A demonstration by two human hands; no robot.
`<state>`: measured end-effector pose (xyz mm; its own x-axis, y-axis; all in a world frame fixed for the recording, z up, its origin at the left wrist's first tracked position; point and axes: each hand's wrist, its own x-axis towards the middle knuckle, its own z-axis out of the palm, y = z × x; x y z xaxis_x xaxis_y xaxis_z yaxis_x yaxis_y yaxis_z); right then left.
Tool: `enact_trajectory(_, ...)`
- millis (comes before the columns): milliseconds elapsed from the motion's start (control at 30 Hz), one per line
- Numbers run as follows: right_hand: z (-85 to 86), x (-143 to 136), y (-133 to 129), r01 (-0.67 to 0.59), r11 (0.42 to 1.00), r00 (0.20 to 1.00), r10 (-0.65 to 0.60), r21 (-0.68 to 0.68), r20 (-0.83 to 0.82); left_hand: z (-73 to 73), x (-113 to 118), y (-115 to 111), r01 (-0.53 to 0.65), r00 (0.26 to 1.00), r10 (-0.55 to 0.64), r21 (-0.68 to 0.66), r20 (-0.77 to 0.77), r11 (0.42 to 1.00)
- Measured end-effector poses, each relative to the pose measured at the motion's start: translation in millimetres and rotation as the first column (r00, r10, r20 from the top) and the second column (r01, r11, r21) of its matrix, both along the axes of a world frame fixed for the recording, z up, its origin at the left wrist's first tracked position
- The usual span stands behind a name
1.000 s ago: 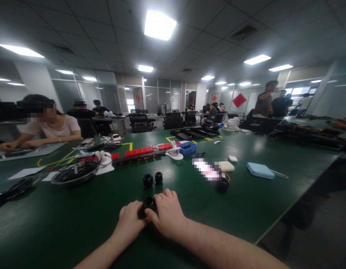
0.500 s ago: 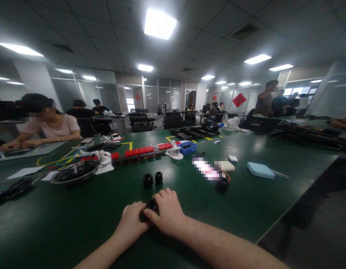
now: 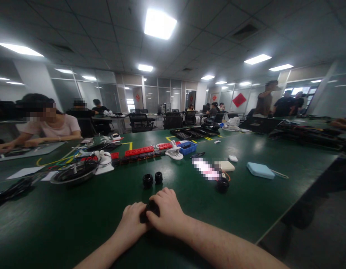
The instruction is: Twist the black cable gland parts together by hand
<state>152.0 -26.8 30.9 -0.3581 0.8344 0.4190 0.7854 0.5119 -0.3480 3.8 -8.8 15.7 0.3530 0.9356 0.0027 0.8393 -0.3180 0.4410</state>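
Observation:
Just in front of me, both of my hands are wrapped round a black cable gland [image 3: 150, 210], largely covered by the fingers. My left hand [image 3: 135, 219] grips it from the left, low over the table. My right hand [image 3: 167, 213] is curled over its upper right side, with the thumb across the front. Beyond the hands, two more black cable glands stand upright on the table: a larger one [image 3: 147, 181] and a smaller one [image 3: 158, 178].
The green table [image 3: 86, 228] carries a metal bowl [image 3: 74, 179] of black cables at left, red blocks [image 3: 139, 150], a blue bin [image 3: 188, 148], a phone [image 3: 206, 169], a cream-coloured item [image 3: 225, 166] and a light-blue case [image 3: 260, 170]. A person [image 3: 55, 125] works at far left.
My right hand has turned slightly on the cable gland, its thumb and fingers shifting a little. My left hand stays in place, and the standing glands have not moved.

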Motion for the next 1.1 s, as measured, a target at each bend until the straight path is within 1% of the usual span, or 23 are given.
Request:
enact_trajectory(100, -0.1, -0.1, 0.0, -0.022, 1.0, 1.0, 0.022, 0.006, 0.001, 1.1, 0.6, -1.1, 0.005, 1.0, -0.005, 0.002, 0.001, 1.0)
enact_trajectory(400, -1.3, -5.3, -1.1, -0.056, 0.998, 0.998, 0.056, -0.012, -0.001, -3.5, -0.9, -1.5, 0.031, 0.999, -0.031, 0.004, 0.015, 0.999)
enact_trajectory(567, -0.2, -5.1, -1.3, -0.069, 0.998, 0.998, 0.07, -0.011, 0.008, 2.8, 1.9, -3.2, 0.024, 1.0, -0.024, -0.024, -0.008, 0.999)
enact_trajectory(733, -0.4, -4.9, -0.4, -0.081, 0.997, 0.996, 0.081, -0.015, 0.032, 7.0, 2.4, -5.4, 0.024, 0.999, -0.023, -0.039, 0.024, 0.999)
enact_trajectory(900, -1.0, -3.4, 0.1, -0.077, 0.997, 0.996, 0.077, -0.006, 0.04, 3.7, 1.6, -3.8, 0.011, 1.0, -0.01, -0.044, 0.023, 0.999)
enact_trajectory(1100, -2.4, -2.9, -0.1, -0.025, 0.999, 0.999, 0.024, 0.02, 0.035, -2.0, 2.3, -1.1, 0.013, 1.0, -0.013, -0.016, 0.003, 1.0)
